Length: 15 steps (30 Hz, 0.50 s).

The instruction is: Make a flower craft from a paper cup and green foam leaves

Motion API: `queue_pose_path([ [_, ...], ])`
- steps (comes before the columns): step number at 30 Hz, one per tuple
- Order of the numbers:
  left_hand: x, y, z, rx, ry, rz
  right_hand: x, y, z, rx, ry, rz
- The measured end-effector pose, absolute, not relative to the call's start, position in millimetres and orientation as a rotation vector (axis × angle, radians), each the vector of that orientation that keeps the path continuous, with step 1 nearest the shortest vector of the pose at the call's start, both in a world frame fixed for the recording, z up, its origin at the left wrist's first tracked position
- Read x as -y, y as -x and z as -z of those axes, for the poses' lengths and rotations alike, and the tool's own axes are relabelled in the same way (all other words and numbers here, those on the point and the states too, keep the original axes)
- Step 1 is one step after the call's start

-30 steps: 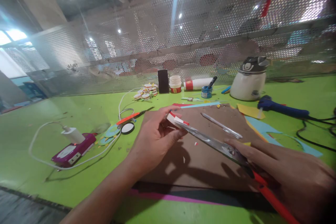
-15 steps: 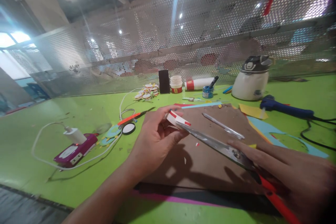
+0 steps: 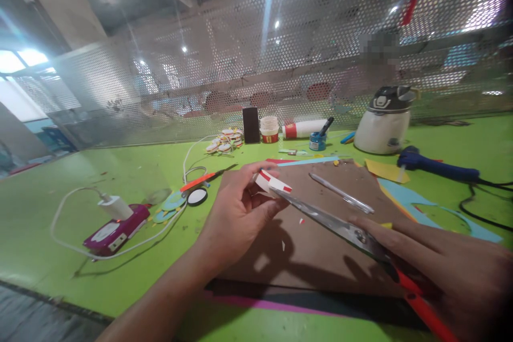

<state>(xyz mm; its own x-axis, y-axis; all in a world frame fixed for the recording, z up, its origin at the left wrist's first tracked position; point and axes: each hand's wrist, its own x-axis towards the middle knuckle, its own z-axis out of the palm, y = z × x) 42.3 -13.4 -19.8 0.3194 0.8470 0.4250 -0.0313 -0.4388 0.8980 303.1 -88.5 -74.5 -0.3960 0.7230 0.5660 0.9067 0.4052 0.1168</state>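
Between the thumb and fingers of my left hand point(image 3: 244, 206) is a small curved piece of white and red paper point(image 3: 273, 181). My right hand point(image 3: 436, 262) is wrapped round the red handles of a pair of scissors point(image 3: 324, 217). The blade tips touch the paper near its lower edge, and the blades look nearly closed. Below both hands lies a brown board point(image 3: 320, 256) with tiny paper scraps on it. A clear pen point(image 3: 340, 192) rests on the board beyond the scissors.
On the left stand a purple power adapter point(image 3: 116, 230) with a white cable and an orange cutter point(image 3: 197, 182). At the back are a phone point(image 3: 250, 125), paper cups point(image 3: 269, 129) and a blue jar point(image 3: 317, 141). A white container point(image 3: 382, 125) and a blue-handled tool point(image 3: 441, 164) sit on the right.
The whole view has shifted very slightly. Both hands, the paper and the scissors keep nearly the same position against each other.
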Motion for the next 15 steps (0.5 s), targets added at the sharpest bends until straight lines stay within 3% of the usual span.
queue_pose_path([
  [15,11.9,-42.3,20.2,-0.768,-1.749,-1.253,86.8,-296.9,66.7,2.166,1.410,0.503],
])
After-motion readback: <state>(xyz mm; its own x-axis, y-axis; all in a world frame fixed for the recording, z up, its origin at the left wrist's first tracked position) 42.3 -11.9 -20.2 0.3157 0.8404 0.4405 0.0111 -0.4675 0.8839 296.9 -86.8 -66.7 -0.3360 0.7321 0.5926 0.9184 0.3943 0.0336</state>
